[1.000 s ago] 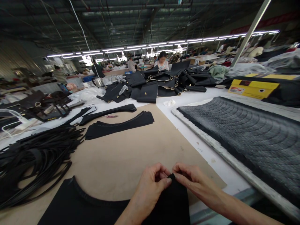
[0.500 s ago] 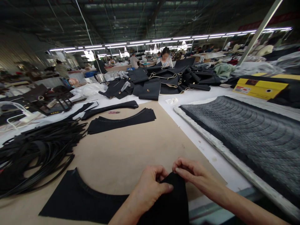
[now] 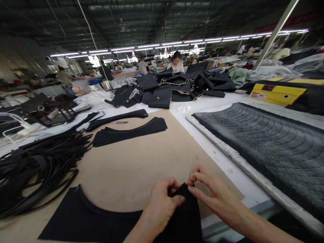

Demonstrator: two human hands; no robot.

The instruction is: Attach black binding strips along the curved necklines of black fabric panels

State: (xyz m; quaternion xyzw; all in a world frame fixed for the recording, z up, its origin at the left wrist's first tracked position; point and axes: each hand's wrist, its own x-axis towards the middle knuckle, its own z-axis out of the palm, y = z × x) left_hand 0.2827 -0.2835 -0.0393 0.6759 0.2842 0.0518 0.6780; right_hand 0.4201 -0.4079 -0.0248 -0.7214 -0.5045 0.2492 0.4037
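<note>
A black curved fabric piece (image 3: 76, 219) lies along the front of the brown board, its concave edge facing away from me. My left hand (image 3: 163, 202) pinches its raised right end, thumb on top and fingers curled behind. At the top corner of that same end, the thumb and forefinger of my right hand (image 3: 206, 189) press together on the edge. Both hands are close together, a small gap between them. Farther off, a stack of similar curved black pieces (image 3: 131, 131) rests on the board.
Black strips (image 3: 43, 168) lie heaped at left. Pink-handled snips (image 3: 122, 122) rest behind the stack. A dark textured sheet (image 3: 265, 148) on a pale slab fills the right. Black leather pieces (image 3: 162, 96) and a yellow box (image 3: 277, 93) stand at the back. A person (image 3: 176, 64) is beyond.
My right hand's fingers have shifted slightly and its forefinger is more arched at the corner. The left hand keeps its pinch. The whole view has moved a little.
</note>
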